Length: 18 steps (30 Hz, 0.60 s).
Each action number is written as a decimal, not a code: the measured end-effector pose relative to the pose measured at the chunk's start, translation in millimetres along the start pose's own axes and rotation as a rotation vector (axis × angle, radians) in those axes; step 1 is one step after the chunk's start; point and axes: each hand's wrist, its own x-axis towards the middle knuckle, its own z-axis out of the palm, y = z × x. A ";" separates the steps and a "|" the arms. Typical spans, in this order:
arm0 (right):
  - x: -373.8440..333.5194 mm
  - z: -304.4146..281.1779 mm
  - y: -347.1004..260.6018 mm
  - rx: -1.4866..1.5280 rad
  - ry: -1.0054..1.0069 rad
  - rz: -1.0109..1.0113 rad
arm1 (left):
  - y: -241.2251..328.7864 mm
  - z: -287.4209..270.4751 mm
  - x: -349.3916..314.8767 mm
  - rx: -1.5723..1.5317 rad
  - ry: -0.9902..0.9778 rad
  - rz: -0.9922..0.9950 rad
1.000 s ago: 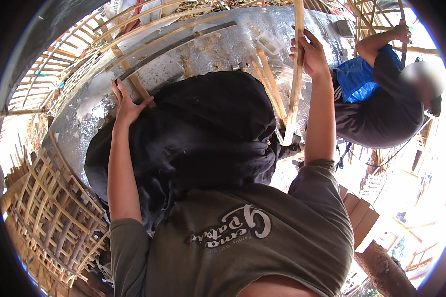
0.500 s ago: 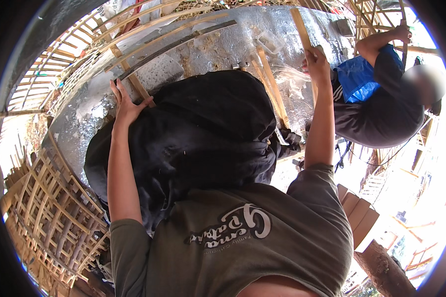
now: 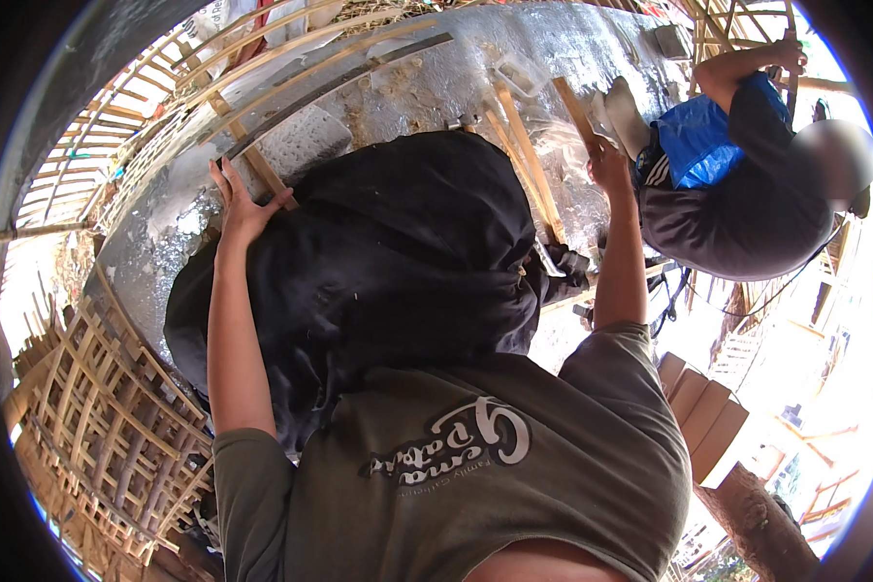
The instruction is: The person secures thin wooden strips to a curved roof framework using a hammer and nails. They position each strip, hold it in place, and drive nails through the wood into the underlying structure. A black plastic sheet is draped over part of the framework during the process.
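Observation:
My left hand (image 3: 244, 211) has its fingers spread. Its fingertips touch the near end of a long dark bamboo strip (image 3: 339, 89), and its thumb lies at the end of a light bamboo slat (image 3: 252, 153) that crosses under that strip. A pale grey block (image 3: 306, 143) lies beside the crossing. My right hand (image 3: 611, 167) is closed round a flat bamboo slat (image 3: 574, 109), which points away from me. Black cloth (image 3: 388, 233) covers my lap between both arms.
Two narrow slats (image 3: 526, 160) and a hammer-like metal head (image 3: 464, 122) lie past my knees on a grey floor (image 3: 378, 114). Another person (image 3: 737, 213) sits at the right, holding bamboo lattice. A woven bamboo basket (image 3: 116, 427) stands at my left.
My right hand has come down towards me with the slat, whose far end is lower. The other person's foot now shows beside it. My left hand stays nearly in place.

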 end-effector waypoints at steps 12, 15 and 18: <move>-72.6 88.0 -53.1 -0.467 -0.141 0.073 | -1.6 0.9 1.8 0.012 -0.003 -0.007; -69.9 90.0 -52.3 -0.356 -0.153 0.158 | 1.4 -4.1 0.6 0.016 -0.023 -0.036; -65.7 86.0 -43.3 -0.294 -0.128 0.107 | 0.7 -2.4 0.8 0.012 0.001 -0.013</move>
